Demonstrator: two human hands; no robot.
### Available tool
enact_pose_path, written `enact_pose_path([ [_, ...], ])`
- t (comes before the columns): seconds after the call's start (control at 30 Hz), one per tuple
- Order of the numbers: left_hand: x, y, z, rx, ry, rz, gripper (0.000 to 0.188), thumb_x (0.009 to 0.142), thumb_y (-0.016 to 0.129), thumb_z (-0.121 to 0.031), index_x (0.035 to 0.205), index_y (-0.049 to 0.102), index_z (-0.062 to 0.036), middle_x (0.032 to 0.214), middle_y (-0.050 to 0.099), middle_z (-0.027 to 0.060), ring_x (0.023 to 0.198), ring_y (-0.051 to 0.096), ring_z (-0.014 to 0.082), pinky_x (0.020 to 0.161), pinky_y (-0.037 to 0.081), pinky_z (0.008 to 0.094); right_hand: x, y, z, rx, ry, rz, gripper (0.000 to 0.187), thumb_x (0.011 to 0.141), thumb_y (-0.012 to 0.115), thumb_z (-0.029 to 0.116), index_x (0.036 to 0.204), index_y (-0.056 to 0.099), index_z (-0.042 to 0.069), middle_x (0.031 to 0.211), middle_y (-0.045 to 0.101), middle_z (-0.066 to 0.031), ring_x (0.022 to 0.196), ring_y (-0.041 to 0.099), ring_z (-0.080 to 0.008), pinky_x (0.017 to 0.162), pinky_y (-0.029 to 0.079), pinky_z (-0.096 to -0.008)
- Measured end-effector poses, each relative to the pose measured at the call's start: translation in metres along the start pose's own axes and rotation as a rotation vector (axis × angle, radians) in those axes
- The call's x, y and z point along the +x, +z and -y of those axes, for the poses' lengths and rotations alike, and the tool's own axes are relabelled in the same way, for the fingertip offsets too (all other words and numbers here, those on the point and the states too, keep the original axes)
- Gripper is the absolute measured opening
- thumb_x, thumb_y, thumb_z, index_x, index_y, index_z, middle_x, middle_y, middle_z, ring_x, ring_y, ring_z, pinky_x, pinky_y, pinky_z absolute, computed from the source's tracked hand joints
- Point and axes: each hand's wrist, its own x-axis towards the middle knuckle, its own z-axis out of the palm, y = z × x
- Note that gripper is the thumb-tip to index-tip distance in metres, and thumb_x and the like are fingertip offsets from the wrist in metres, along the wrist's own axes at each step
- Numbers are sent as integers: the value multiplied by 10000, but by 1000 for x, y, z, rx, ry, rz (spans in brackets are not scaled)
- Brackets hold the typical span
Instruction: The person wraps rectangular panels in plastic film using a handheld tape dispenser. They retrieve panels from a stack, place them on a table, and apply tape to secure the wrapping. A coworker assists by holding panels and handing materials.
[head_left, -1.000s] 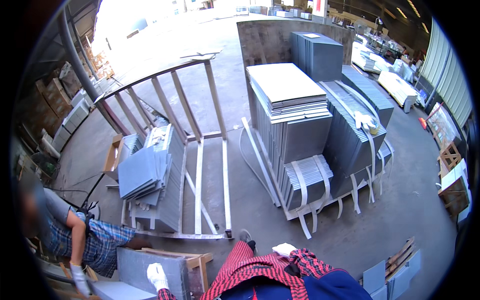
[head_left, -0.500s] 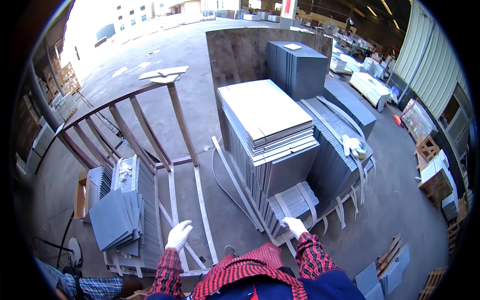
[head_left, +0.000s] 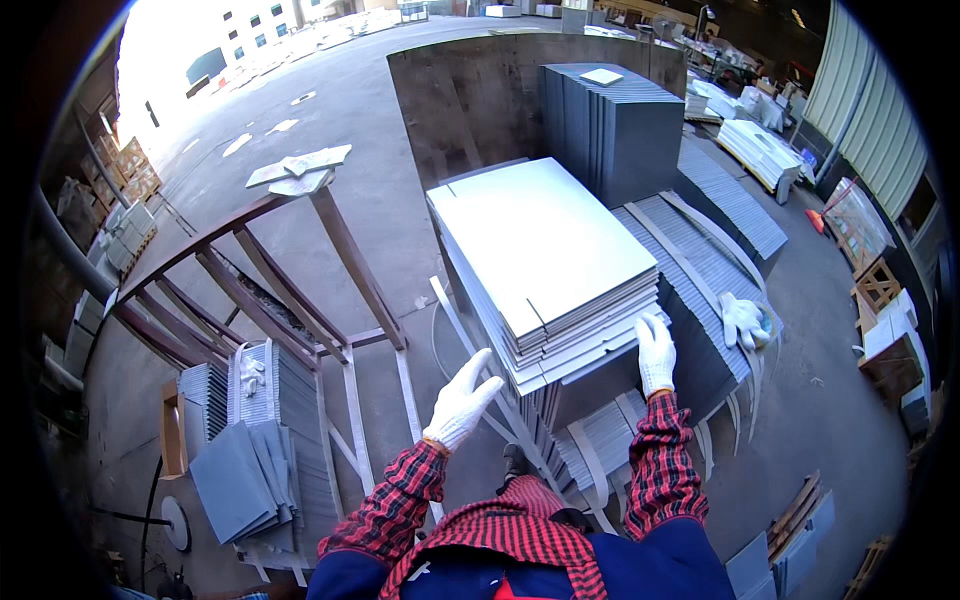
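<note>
Left hand (head_left: 463, 402): held with fingers spread, near the white panels (head_left: 545, 240).
Right hand (head_left: 656, 357): seen at their right edge; gripping or not cannot be told.
White panels: stacked upon dark grey tiles (head_left: 598, 388).

Strong daylight from far left; yard there blown to white, building (head_left: 235, 42) washed out. White top sheet (head_left: 545, 245) nearly clipped, little surface detail. Near faces of the tall dark slab stack (head_left: 645, 155) in shade. Far-right interior dim, small ceiling lamp (head_left: 797, 18) glowing, detail mushy. Fisheye bends corrugated wall (head_left: 865, 110) and brown rack (head_left: 358, 265); corners black. Near field reasonably sharp.
</note>
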Motion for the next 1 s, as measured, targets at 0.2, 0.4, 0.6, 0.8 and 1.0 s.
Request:
enact_pose_path([
  [0.2, 58, 15, -18, 162, -44, -46, 1008, 847, 729, -416, 1576, 139, -46, 1576, 302, 241, 1447, 339, 347, 1172, 282, 356, 115, 35, -3, -458, -93, 13, 583, 875, 665, 412, 1343, 539, 87, 1412, 494, -205, 1333, 425, -375, 1106, 361, -460],
  [0.4, 84, 38, -14, 269, -40, -30, 1059, 851, 722, -396, 1582, 42, -42, 1623, 89, 281, 1499, 186, 381, 1199, 208, 395, 158, 46, 3, -465, -7, 240, 606, 867, 631, 465, 1329, 569, 77, 1393, 514, -177, 1310, 443, -342, 1072, 382, -462],
  [0.6, 90, 31, -48, 240, -145, -21, 1031, 870, 699, -401, 1588, 36, -70, 1590, 68, 360, 1491, 144, 456, 1197, 202, 440, 145, 23, 17, -244, 71, 176, 503, 884, 653, 463, 1182, 676, 59, 1214, 594, -152, 1116, 588, -327, 1004, 443, -437],
  [0.8, 93, -12, -82, 394, 241, -343, 736, 808, 752, -150, 1459, 420, -64, 1518, 313, 279, 1390, 379, 387, 1133, 343, 437, 129, -18, 81, -5, -193, 48, 519, 877, 733, 385, 1251, 623, 41, 1244, 550, -139, 1148, 557, -257, 997, 452, -392],
  [1.0, 112, -97, -138, 493, 695, -495, 229, 861, 690, 21, 1086, 659, -9, 1034, 648, 111, 936, 672, 169, 807, 572, 289, 124, -54, 173, -125, -628, -103, 549, 796, 831, 293, 1263, 622, 96, 1214, 576, -121, 1177, 565, -263, 1007, 481, -405],
])
